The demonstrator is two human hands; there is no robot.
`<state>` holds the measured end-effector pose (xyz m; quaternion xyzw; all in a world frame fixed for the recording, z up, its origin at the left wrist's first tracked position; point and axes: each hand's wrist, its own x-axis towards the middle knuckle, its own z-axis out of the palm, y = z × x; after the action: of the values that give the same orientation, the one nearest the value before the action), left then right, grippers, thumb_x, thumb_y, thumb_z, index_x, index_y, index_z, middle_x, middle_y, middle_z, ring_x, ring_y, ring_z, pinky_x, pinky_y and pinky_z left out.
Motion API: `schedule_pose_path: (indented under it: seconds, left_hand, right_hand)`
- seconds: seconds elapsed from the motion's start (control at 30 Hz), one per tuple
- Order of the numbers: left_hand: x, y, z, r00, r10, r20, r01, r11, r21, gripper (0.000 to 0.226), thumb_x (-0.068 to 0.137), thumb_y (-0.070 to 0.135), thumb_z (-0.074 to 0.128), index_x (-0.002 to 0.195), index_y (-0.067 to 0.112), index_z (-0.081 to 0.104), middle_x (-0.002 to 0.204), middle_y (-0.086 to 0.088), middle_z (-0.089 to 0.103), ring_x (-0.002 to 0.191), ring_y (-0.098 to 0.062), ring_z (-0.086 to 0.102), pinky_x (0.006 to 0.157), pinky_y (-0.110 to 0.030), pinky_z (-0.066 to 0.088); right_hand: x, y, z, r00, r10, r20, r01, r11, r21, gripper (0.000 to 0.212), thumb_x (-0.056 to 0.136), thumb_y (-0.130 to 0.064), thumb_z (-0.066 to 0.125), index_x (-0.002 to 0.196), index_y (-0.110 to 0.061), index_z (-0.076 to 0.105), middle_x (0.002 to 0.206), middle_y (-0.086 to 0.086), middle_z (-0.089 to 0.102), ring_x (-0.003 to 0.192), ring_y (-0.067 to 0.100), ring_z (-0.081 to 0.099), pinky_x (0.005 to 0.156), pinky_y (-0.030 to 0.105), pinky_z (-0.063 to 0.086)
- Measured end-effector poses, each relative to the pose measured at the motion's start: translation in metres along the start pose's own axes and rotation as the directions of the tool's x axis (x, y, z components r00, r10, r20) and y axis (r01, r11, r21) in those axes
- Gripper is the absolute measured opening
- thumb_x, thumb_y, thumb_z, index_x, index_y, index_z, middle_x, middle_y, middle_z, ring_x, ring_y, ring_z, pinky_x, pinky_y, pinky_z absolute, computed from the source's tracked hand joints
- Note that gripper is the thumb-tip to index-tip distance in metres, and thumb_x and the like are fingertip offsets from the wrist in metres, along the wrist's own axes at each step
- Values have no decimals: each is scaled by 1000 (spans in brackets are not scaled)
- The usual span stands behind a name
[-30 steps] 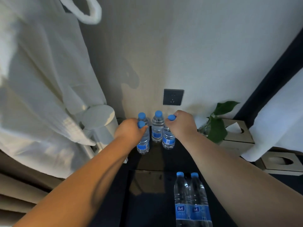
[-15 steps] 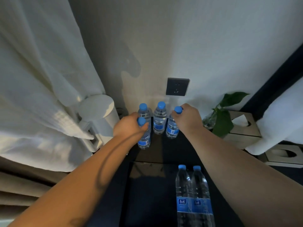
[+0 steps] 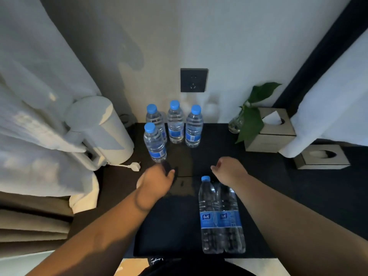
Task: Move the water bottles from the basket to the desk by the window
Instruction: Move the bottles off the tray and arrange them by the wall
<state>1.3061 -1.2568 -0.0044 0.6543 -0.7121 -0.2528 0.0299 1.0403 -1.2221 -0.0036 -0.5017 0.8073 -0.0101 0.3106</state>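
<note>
**A:** so where are your hands right now? can't quite tell from the shot

**B:** both of yours are empty. Your left hand sits low over the dark bench, fingers loosely curled, nothing in it. Your right hand is the same deal, loosely curled and holding nothing, just above the cap of one of the big bottles.

**A:** and the bottles?

**B:** four small water bottles are standing upright at the back of the bench, right under the wall socket. Three in a row close to the wall, and a front bottle just ahead of the leftmost one, practically touching it. All blue caps, blue labels. Neither of your hands touches them.

**A:** what about the larger ones?

**B:** two large bottles stand side by side near your edge of the bench, pressed against each other. Your right forearm crosses over the right one, so its cap is hidden.

**A:** anything else around?

**B:** white kettle on the left with its plug lying loose on the bench, white curtain draped against it. On the right, a leafy plant in a glass vase next to a tissue box, and a second tissue box further right.
</note>
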Motion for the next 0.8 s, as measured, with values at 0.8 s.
schedule_pose_path:
  seconds: [0.8]
  left_hand:
    - [7, 107, 68, 927, -95, 362, 85, 995, 44, 41, 88, 52, 61, 77, 13, 61, 88, -8, 71, 85, -25, 68, 68, -30, 49]
  right_hand:
    - [-10, 12, -9, 962, 55, 267, -28, 994, -104, 36, 95, -45, 65, 77, -15, 56, 82, 6, 60, 85, 25, 65, 70, 33, 47]
